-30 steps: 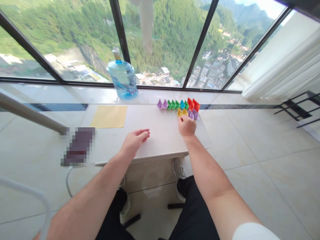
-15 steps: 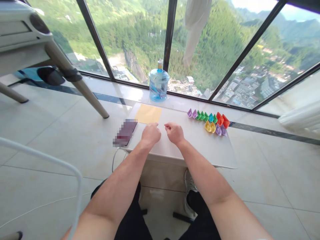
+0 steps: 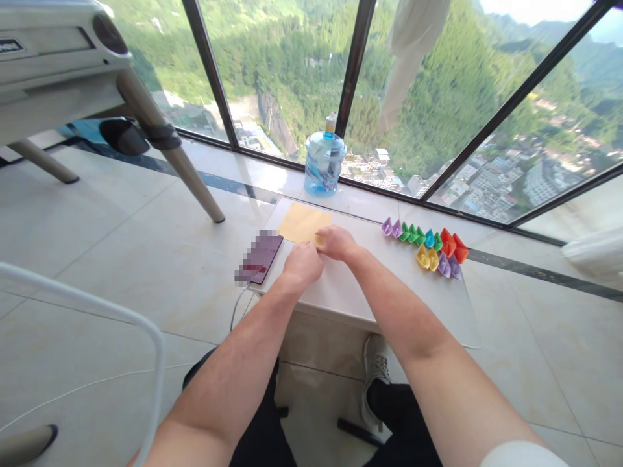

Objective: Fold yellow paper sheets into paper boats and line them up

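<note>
On the small white table [image 3: 350, 285], a yellow sheet of paper [image 3: 300, 220] lies flat near the far left corner. My left hand [image 3: 304, 263] is closed just in front of the paper's near edge. My right hand [image 3: 337, 244], fingers curled together, meets it at the paper's near right corner and overlaps that corner in view. What the fingertips hold, if anything, is hidden. To the right stand folded paper boats in two rows: purple boats [image 3: 392, 227], green boats [image 3: 413, 233], a blue one [image 3: 429, 239], red boats [image 3: 453, 245] and yellow boats [image 3: 427, 258].
A phone [image 3: 263, 259], partly pixelated, lies at the table's left edge with a cable. Behind the table, a blue water jug [image 3: 324, 165] stands by the window. A larger table's leg [image 3: 195, 175] is at left, and a white curved tube [image 3: 121, 311] crosses the lower left.
My hands have come together; the right one has moved left to the paper's near corner, against the left hand. The whole view has shifted, so the scene sits further right.
</note>
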{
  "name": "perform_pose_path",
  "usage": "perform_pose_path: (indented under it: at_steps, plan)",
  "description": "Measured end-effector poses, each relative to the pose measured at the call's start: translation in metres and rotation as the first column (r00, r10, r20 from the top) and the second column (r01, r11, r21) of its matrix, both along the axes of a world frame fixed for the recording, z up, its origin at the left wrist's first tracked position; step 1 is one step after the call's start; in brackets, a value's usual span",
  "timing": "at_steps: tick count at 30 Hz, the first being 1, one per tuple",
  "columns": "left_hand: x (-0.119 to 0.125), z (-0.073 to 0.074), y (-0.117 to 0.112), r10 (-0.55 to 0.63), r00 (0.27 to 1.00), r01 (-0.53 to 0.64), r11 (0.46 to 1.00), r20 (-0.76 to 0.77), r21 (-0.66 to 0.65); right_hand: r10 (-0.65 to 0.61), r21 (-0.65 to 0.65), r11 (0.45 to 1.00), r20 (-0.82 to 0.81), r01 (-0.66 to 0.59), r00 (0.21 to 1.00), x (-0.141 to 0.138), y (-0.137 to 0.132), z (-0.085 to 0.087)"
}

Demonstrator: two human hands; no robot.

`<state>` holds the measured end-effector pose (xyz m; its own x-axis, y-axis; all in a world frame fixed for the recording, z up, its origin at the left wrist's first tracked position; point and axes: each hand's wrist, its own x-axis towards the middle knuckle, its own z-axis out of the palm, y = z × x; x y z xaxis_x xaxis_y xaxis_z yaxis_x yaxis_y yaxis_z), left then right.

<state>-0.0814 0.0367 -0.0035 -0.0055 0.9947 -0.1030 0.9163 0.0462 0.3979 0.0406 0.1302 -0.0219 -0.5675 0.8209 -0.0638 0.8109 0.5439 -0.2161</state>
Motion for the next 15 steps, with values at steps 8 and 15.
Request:
perform_pose_path:
  at_steps: [8,15]
  plan:
    - [0.000,-0.001,-0.002,-0.041,0.998,0.039,0.999,-0.052,-0.027,-0.202,-0.029,0.979,-0.062,0.200,0.978,0.000,0.011,0.003]
    - [0.002,0.003,-0.004,-0.055,0.993,0.049,0.997,-0.106,-0.055,-0.245,-0.027,0.969,0.038,0.246,0.969,-0.005,0.016,0.006]
